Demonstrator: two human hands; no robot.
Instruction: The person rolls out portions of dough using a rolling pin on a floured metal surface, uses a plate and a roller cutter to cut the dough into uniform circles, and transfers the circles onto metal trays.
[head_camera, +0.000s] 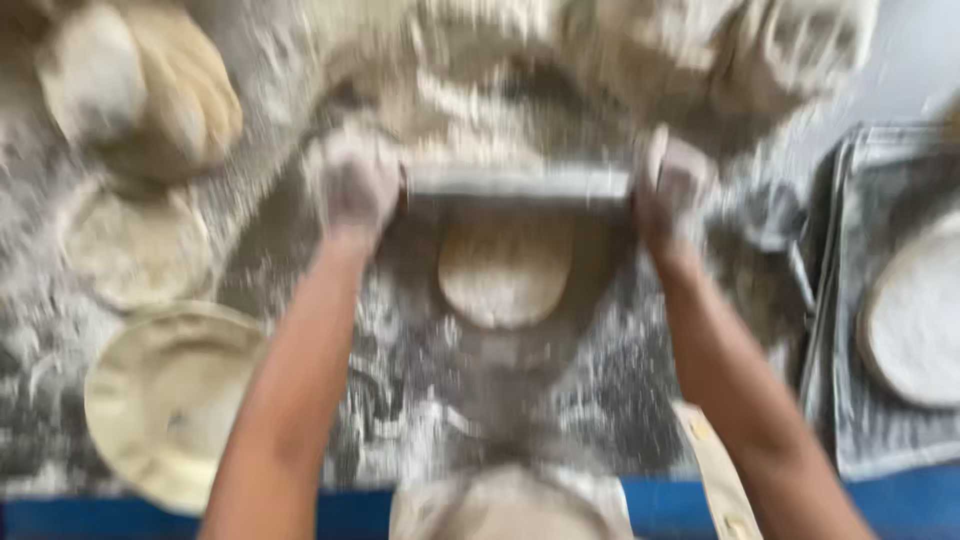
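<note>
- Two floury hands hold a rolling pin (520, 185) across the middle of the desk (420, 340), one at each end.
- Left hand (355, 185) closes its grip around the pin's left end.
- Right hand (672, 185) closes its grip around the pin's right end.
- Just near of the pin lies a small oval of flattened dough (505, 272), on the floured desk between the two forearms; whether the pin touches it is lost in the blur.
- On the left, a pale round plate (165, 400) sits near the desk's near edge, with a thin dough disc (135, 245) farther back.
- At the far left corner rests a lump of dough (140, 85).
- To the right, a grey cloth (865, 420) carries another rolled disc (915, 310).
- Everything is blurred.
</note>
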